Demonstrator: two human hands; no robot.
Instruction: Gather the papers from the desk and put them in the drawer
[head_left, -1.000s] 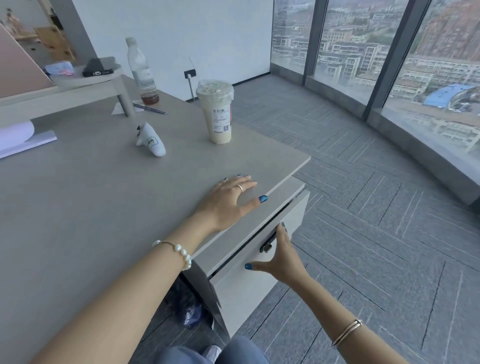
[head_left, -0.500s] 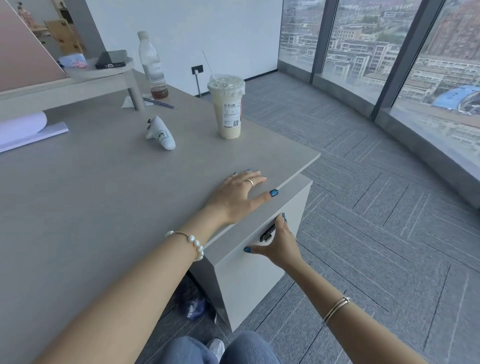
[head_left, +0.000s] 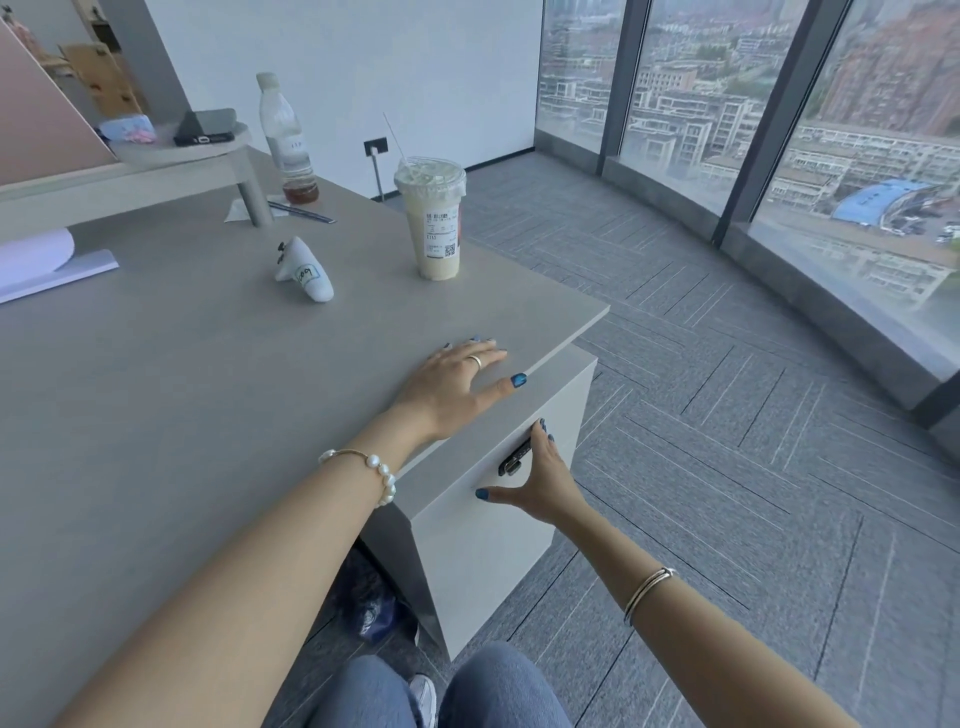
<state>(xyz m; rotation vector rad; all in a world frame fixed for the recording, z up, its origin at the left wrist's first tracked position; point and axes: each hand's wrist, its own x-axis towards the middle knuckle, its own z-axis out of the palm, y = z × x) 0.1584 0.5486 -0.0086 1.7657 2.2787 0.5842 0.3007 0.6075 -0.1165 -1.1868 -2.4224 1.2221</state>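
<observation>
Papers: none lie on the near worktop (head_left: 171, 395). They may be inside the shut drawer (head_left: 483, 525), but I cannot see in. A white sheet (head_left: 47, 267) sticks out at the far left edge, and I cannot tell if it is part of the job.
How paper handles: I think it is light, thin and bendy. It slides on smooth wood and creases fast. Best to square a stack and pinch it by one edge, thumb on top.
Left hand (head_left: 449, 387): flat on the worktop near the edge, fingers spread wide, holding nothing.
Right hand (head_left: 540, 480): open against the drawer front, fingers up by the dark handle (head_left: 514, 457), thumb out to the side. It grips nothing.
Drawer: looks fully closed, front flush under the worktop. It looks stiff and boxy, and easy to move by the handle.
Worktop: grey, smooth and mostly bare. A cup (head_left: 431, 221) with a straw, a bottle (head_left: 285, 140) and a small white toy (head_left: 306, 270) stand well away from the hands.
Room: grey carpet, a white wall, and tall windows looking over a city.
</observation>
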